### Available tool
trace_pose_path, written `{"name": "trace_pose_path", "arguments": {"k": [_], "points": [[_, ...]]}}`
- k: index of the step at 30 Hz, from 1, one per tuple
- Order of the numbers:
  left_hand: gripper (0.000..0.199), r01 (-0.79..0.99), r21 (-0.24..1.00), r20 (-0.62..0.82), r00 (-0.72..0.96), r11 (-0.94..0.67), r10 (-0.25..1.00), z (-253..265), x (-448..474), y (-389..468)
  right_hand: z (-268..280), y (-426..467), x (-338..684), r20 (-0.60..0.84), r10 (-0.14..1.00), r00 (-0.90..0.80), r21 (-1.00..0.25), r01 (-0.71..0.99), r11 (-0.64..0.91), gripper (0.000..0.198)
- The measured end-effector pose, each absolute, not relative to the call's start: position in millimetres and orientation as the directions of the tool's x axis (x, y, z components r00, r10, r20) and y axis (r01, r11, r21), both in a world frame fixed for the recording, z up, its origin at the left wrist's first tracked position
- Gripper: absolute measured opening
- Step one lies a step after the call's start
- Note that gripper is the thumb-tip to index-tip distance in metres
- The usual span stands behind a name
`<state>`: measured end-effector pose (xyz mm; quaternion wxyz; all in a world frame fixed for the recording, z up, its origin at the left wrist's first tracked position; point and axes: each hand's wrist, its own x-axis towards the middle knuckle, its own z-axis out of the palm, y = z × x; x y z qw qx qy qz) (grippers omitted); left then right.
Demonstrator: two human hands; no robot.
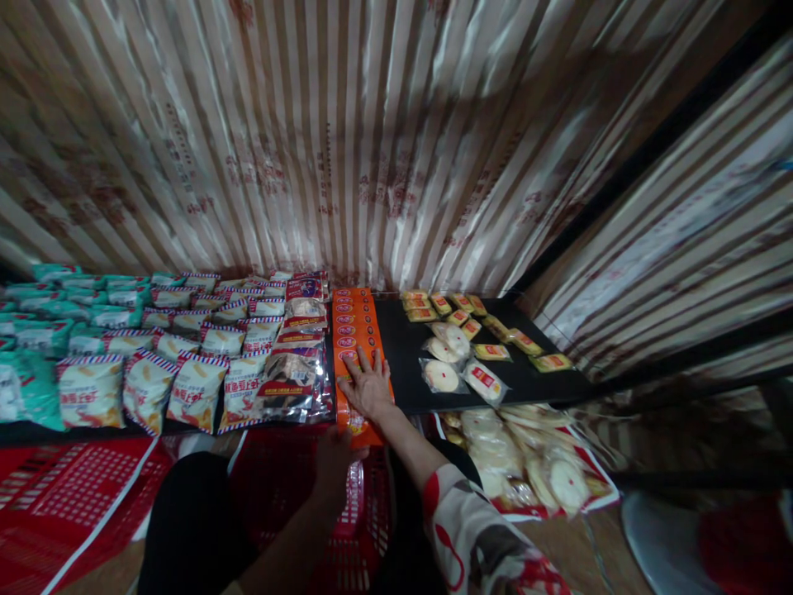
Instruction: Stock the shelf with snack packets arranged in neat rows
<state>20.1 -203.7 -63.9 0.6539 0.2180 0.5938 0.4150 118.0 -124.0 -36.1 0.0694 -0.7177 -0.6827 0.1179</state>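
Observation:
A long strip of orange packets (353,318) with a repeated round logo lies across the black shelf (400,330), from its back edge to its front. My right hand (370,387) presses flat on the strip, fingers spread. At the strip's near end, below the shelf's front edge, my left hand (334,463) is closed on the orange material; it is in shadow and its fingertips are partly hidden. Directly left of the strip stand dark snack bags (291,376) with clear windows.
White-and-blue snack bags (198,388) and green bags (34,388) fill the shelf's left side. Small yellow packets (492,352) and round wrapped pieces (442,376) lie right. Beneath are red baskets (273,471) and a bag of wrapped goods (526,463). A striped curtain (372,149) hangs behind.

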Motion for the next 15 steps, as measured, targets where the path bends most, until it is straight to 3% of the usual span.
{"name": "trace_pose_path", "arguments": {"k": [5,9,15], "points": [[0.006,-0.297,0.723,-0.652,0.005,0.624,0.758,-56,16,-205,-30,-125,118,-0.165,0.985,0.041,-0.235,0.969,-0.079,0.064],[0.011,-0.305,0.704,-0.664,0.038,0.642,0.747,-53,14,-210,-28,-127,116,-0.156,0.987,0.045,-0.212,0.974,-0.078,0.063],[0.034,-0.149,0.65,-0.739,0.103,0.745,0.665,-59,8,-221,-35,-126,116,-0.104,0.993,0.047,-0.217,0.974,-0.068,0.06]]}}
